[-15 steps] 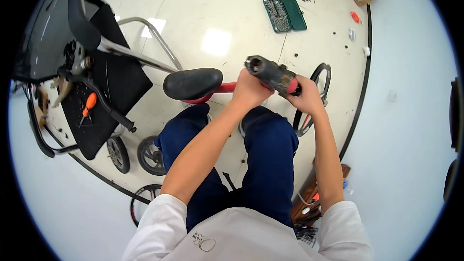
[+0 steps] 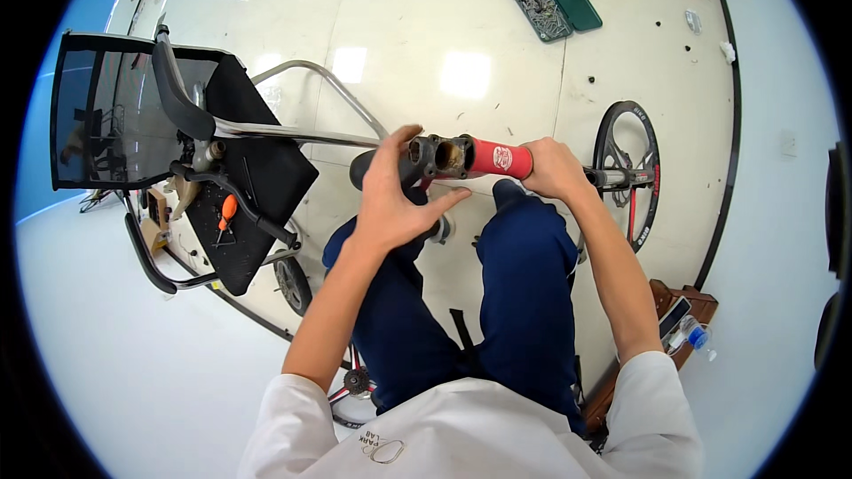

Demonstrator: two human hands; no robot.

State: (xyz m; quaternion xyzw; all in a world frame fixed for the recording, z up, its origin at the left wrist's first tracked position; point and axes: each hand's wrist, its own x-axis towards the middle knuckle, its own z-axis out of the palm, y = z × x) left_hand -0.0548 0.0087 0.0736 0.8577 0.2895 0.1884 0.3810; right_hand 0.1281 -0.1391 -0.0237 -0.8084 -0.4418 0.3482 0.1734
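Note:
My right hand point(image 2: 550, 168) grips a red bicycle frame tube point(image 2: 499, 160), held level above my knees. The tube's dark metal end point(image 2: 439, 155), with two round openings, points left. My left hand point(image 2: 395, 200) hovers at that end with fingers spread and the palm toward it, holding nothing. Part of a black saddle point(image 2: 359, 168) shows behind the left hand. Behind my right wrist a black bicycle wheel point(image 2: 626, 168) stands attached to the frame.
A folding cart with black fabric panels point(image 2: 240, 168) stands on my left, an orange-handled tool point(image 2: 227, 210) lying on it. An open green tool case point(image 2: 555, 4) lies on the floor ahead. A plastic bottle point(image 2: 697, 334) and a wooden box sit at my right.
My left hand has let go of the frame's end and now has its fingers spread beside it. My right hand still holds the red tube.

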